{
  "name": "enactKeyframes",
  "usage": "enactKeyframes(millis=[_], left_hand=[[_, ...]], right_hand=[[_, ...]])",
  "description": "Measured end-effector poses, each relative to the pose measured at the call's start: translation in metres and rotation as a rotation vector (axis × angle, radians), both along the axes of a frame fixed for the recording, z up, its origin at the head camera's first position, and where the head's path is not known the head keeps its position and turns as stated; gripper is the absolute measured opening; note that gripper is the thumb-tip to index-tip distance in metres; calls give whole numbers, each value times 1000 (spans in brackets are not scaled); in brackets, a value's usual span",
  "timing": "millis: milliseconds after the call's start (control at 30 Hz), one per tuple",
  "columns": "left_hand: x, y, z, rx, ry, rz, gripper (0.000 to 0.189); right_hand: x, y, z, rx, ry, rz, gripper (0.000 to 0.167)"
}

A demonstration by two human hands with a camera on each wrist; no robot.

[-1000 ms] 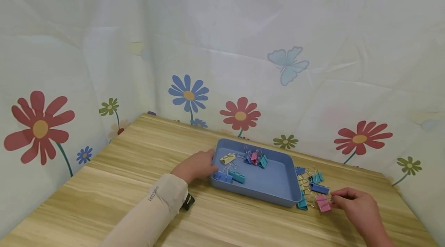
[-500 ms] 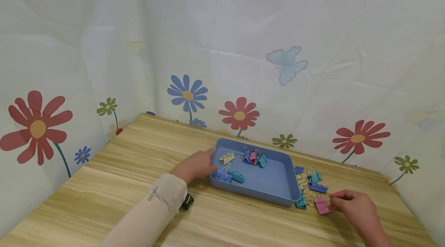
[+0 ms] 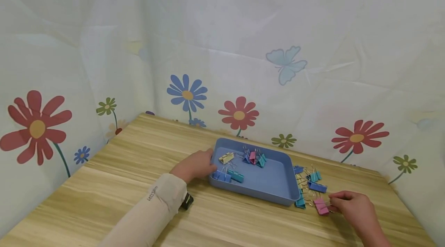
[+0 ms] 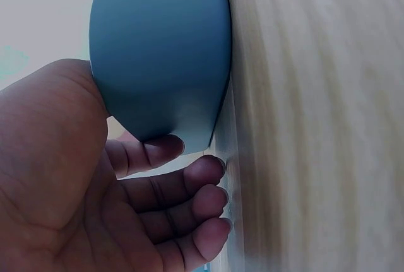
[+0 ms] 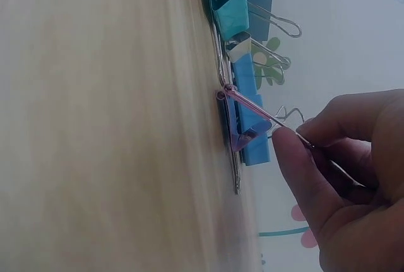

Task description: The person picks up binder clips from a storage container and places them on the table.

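We have the pink clip [image 3: 321, 207] at the right hand [image 3: 356, 208], its thumb and forefinger pinching one wire handle [image 5: 278, 122]. Taking 12 o'clock as straight away from us in the head view, the clip's body lies toward 8 o'clock from those fingertips [image 5: 290, 146], just beyond them. Its long axis, handles included, runs roughly from 2 to 8 o'clock, so we meet it by the handle end, with the coloured body pointing leftward. We find it hard to tell whether its lower edge rests on the table [image 3: 208, 220] or is just off it.

The relation that matters is clip to tray [image 3: 253, 194]: the tray's near right corner sits at about 9 o'clock from the clip, its middle nearer 10. Between clip and corner we see a teal clip [image 3: 299, 202] just beside the tray wall, and a blue clip [image 3: 318, 186] lies near, toward 12 from the pink one.

The right hand is plainly the nearer. Our left hand [image 3: 196, 166] is well apart, at the tray's left end, its thumb and bent forefinger gripping the wall there.
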State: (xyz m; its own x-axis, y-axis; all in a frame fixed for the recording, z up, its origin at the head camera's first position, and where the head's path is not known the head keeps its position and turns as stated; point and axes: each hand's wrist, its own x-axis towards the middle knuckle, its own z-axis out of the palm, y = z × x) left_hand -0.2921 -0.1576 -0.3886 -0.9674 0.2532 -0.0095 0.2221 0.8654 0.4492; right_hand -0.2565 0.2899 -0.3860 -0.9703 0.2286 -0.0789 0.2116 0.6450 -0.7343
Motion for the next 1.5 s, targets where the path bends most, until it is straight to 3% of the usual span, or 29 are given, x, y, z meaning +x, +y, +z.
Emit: enactKeyframes(millis=[1000, 1500], left_hand=[[1, -2, 1, 13, -14, 9, 65], [1, 1, 2, 14, -23, 3, 68]], right_hand=[[-4, -2, 2, -23, -49, 31, 37], [4, -3, 14, 268, 58, 16, 36]])
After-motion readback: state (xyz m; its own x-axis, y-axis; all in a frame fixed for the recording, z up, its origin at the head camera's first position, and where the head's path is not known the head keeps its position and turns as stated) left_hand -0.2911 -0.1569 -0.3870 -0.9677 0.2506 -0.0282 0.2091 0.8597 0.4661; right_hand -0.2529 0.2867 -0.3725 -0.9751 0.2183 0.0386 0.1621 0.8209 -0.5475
